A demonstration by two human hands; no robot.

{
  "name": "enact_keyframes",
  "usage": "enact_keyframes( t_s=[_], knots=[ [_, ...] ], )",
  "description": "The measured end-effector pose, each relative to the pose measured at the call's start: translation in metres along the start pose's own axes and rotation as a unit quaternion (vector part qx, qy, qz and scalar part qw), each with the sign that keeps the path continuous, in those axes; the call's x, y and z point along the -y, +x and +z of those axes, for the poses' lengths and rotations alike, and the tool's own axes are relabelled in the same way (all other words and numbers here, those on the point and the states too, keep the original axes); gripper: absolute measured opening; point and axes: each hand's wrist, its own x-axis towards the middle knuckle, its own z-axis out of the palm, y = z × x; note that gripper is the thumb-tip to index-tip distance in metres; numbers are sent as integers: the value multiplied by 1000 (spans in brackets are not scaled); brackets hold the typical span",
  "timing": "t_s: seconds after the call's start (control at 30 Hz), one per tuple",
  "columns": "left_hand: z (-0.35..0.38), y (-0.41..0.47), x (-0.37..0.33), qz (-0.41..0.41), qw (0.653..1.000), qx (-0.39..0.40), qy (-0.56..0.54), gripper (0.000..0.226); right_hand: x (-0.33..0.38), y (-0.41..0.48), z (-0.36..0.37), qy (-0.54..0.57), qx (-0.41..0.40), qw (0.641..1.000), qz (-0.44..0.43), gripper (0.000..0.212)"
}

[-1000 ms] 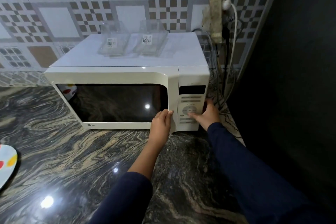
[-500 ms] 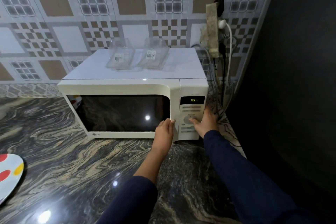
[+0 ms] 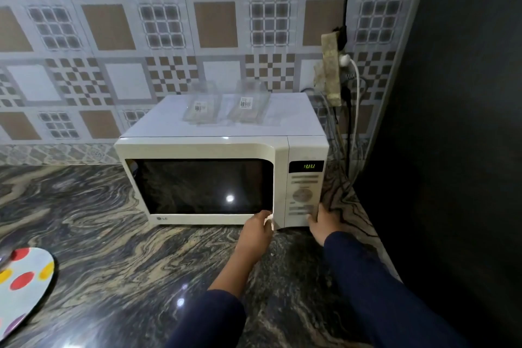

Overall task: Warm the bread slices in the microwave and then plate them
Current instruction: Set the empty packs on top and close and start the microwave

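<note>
A white microwave [image 3: 197, 147] stands on the marble counter with its door closed. Its window is dark, so no bread shows. Green digits glow on the display [image 3: 308, 166]. My left hand [image 3: 255, 230] sits at the door's lower right corner, its fingers curled against the door edge. At the bottom right corner of the control panel [image 3: 302, 195], my right hand [image 3: 322, 223] lays straight fingers on the lowest buttons. A white plate [image 3: 22, 277] with coloured dots lies at the far left counter edge.
Two clear plastic containers [image 3: 226, 107] lie on top of the microwave. A socket strip with cables [image 3: 333, 76] hangs on the tiled wall to the right. A dark wall [image 3: 452, 150] closes off the right side.
My right hand slid down from the round dial to the lowest buttons. The display went from dark to green digits. My left hand stayed at the door's corner.
</note>
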Motion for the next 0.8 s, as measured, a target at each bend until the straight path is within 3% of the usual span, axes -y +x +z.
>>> enact_keyframes(
  t_s=[0.1,0.27,0.4,0.5,0.8],
  knots=[
    [14,-16,27,-3,999,20,45,39,-25,-10,28,-43,63,997,-6,49],
    [34,-39,62,-2,983,72,170,49,-50,-16,64,-175,87,979,-65,58],
    [45,-48,70,3,975,50,216,53,-68,-28,87,-282,31,954,-99,72],
    [46,-47,72,5,973,55,222,53,-71,-27,89,-301,14,948,-104,60],
    [49,-46,76,8,974,57,220,55,-74,-25,91,-303,15,946,-112,58]
  ],
)
